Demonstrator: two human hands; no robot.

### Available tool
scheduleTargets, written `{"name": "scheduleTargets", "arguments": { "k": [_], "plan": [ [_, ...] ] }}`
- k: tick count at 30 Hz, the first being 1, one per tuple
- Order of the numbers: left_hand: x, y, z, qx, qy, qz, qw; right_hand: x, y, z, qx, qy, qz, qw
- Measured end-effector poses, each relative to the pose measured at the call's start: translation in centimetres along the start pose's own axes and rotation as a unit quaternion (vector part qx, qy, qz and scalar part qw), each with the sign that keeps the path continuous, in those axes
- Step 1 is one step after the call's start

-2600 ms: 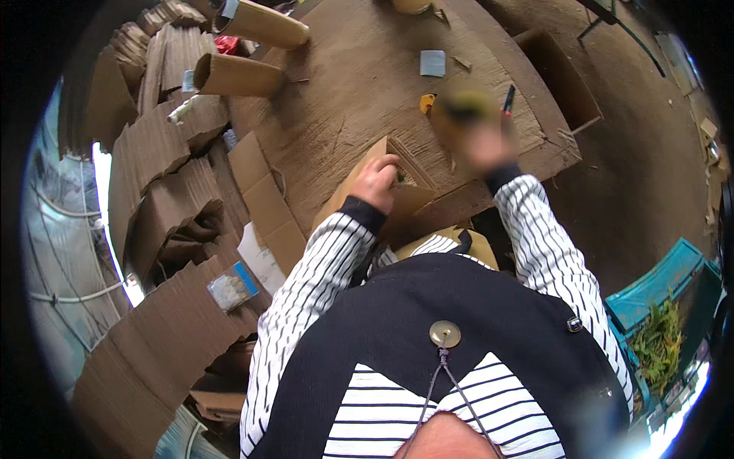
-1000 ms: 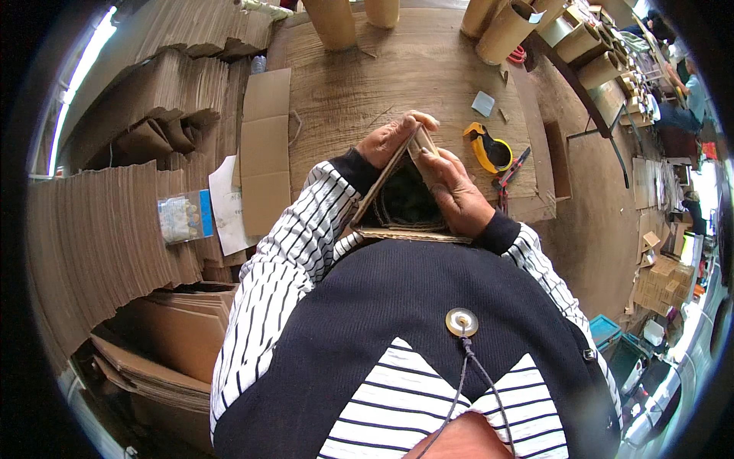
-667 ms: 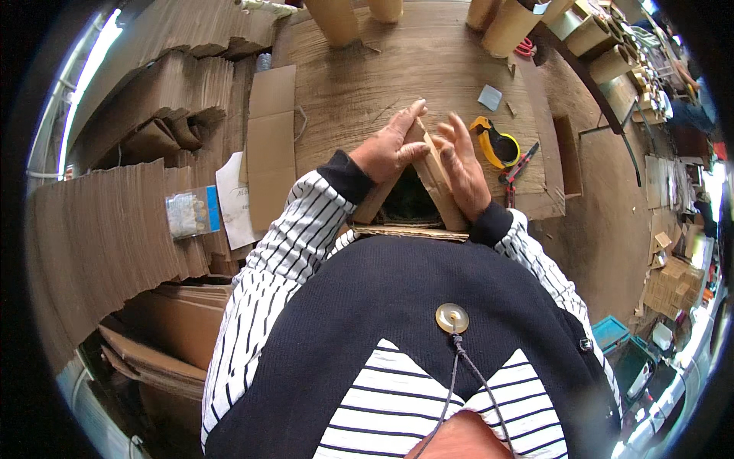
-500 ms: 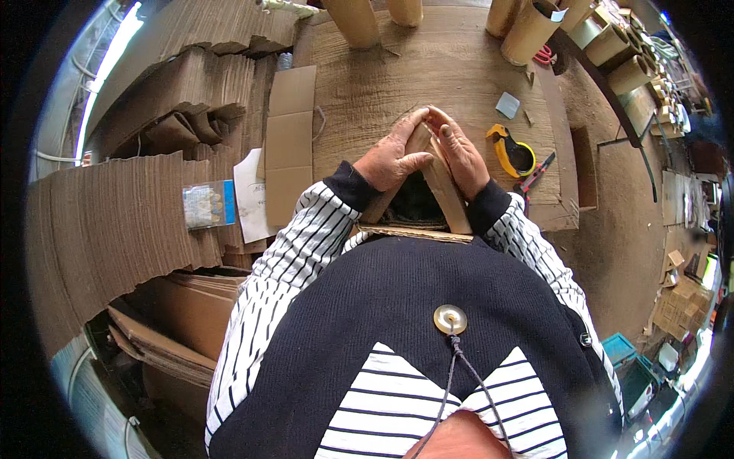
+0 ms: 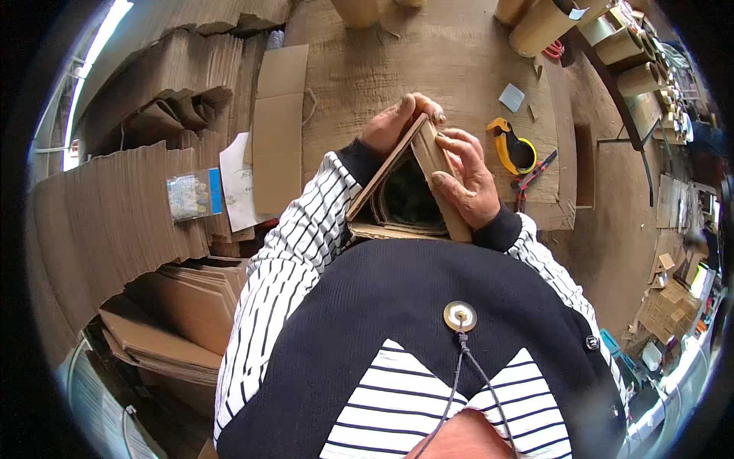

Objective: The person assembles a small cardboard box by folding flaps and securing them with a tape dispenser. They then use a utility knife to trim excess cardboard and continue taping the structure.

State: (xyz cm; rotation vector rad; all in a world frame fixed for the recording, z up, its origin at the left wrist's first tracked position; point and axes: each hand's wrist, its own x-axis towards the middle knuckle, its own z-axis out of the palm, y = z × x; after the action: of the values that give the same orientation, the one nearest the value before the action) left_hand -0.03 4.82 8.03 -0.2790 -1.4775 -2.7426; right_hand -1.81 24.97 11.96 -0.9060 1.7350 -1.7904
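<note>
A triangular cardboard tube (image 5: 444, 182) stands against my front, its open end facing up and its peak pointing away from me. Layered, curved cardboard and a dark hollow show inside. My left hand (image 5: 391, 125) wraps the outer left wall near the peak, with its fingertips at the top corner. On the opposite side, my right hand (image 5: 469, 182) grips the right wall, thumb on the upper edge and fingers along the outside. Right of that hand lie a yellow-and-black ring-shaped tool (image 5: 511, 146) and a red-and-black hand tool (image 5: 533, 180).
Tall stacks of cardboard (image 5: 107, 229) fill the left side. A folded cardboard sheet (image 5: 279, 130) and a white paper (image 5: 238, 183) lie beside the wooden table (image 5: 367, 69). Brown tubes (image 5: 539, 29) stand at the far right, near red-handled scissors (image 5: 553, 50).
My left hand has slid from the peak onto the left wall. My right hand has shifted nearer, its thumb now on the right wall's edge. More of the tube's opening shows.
</note>
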Motion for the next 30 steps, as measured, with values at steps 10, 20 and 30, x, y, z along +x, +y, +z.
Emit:
{"name": "scheduleTargets", "arguments": {
  "k": [10,20,30],
  "plan": [
    [0.8,0.1,-0.4,-0.051,-0.049,-0.006,0.998,1.7,-3.2,1.2,-0.216,-0.001,-0.008,0.976],
    [0.2,3.7,3.1,0.324,0.040,-0.116,0.938,3.2,0.8,0.5,0.022,0.083,-0.038,0.996],
    [-12.9,5.7,6.7,0.258,0.067,-0.048,0.963,7.8,1.8,-0.9,0.119,-0.143,0.108,0.977]
  ]
}}
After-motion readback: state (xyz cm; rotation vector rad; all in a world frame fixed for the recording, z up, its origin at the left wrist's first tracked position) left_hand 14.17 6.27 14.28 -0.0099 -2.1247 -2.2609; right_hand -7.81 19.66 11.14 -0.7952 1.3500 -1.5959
